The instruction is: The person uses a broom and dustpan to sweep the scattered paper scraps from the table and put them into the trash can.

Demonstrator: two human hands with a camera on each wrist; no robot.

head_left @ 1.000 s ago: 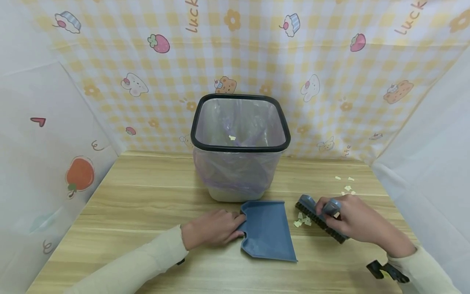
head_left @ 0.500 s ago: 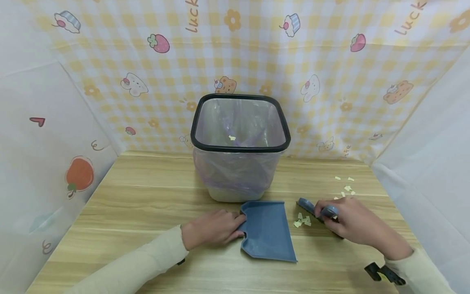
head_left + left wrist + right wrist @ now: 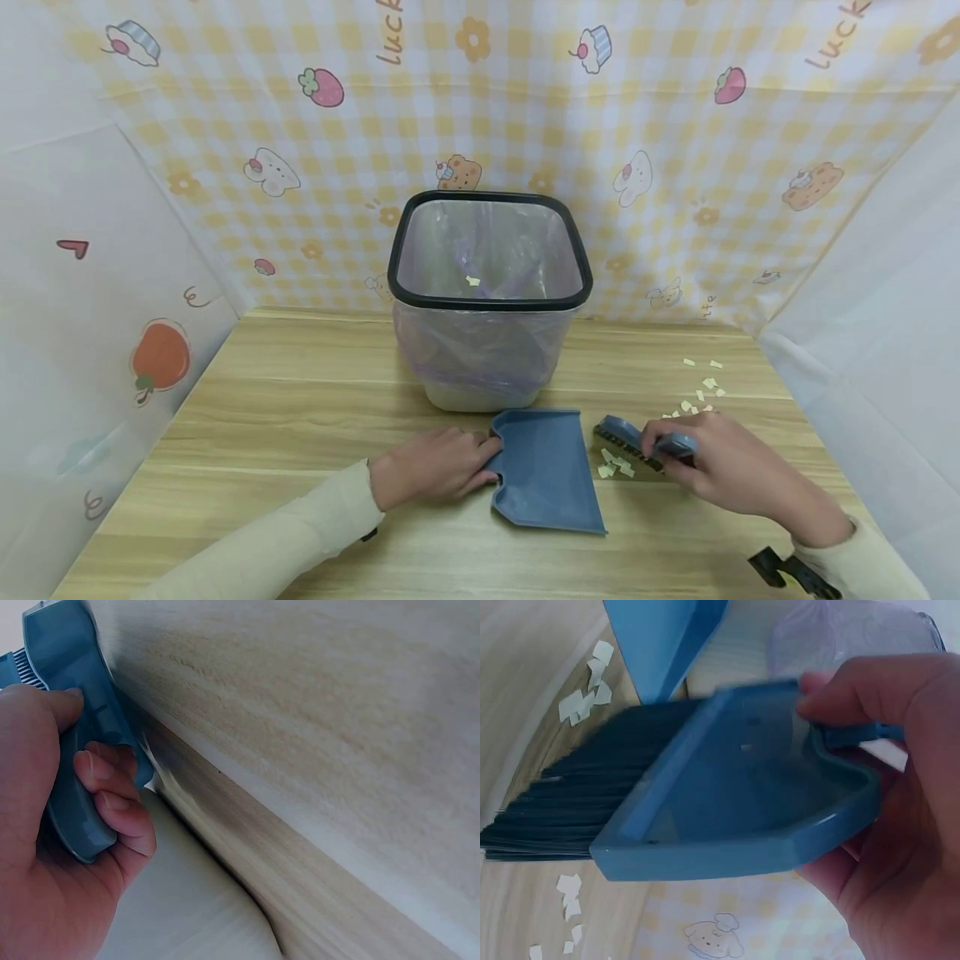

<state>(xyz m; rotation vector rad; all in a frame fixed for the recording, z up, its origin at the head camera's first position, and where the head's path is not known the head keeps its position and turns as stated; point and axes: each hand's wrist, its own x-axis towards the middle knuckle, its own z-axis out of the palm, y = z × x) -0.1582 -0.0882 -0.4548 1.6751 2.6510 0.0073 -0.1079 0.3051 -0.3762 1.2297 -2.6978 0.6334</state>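
Observation:
A blue dustpan (image 3: 546, 471) lies on the wooden table, its wide edge facing right. My left hand (image 3: 438, 462) grips its handle; in the left wrist view, fingers curl around that blue handle (image 3: 79, 814). My right hand (image 3: 731, 462) holds a blue hand brush (image 3: 621, 431) with dark bristles by its handle, tilted over the table. Between the brush and the dustpan's edge lies a small cluster of pale paper scraps (image 3: 606, 472). The right wrist view shows the brush's body (image 3: 735, 787) close up, its bristles (image 3: 592, 780) fanning left between two groups of scraps.
Behind the dustpan stands a bin with a black rim (image 3: 487, 305), a clear purple-tinted liner and a paper scrap (image 3: 472, 282) inside. More scraps (image 3: 709, 383) lie scattered beyond the right hand. A checked cloth (image 3: 337, 167) hangs at the back.
The brush has moved slightly left and toward the near side, and the scraps beside the dustpan have shifted a little nearer. The left hand and dustpan have stayed put.

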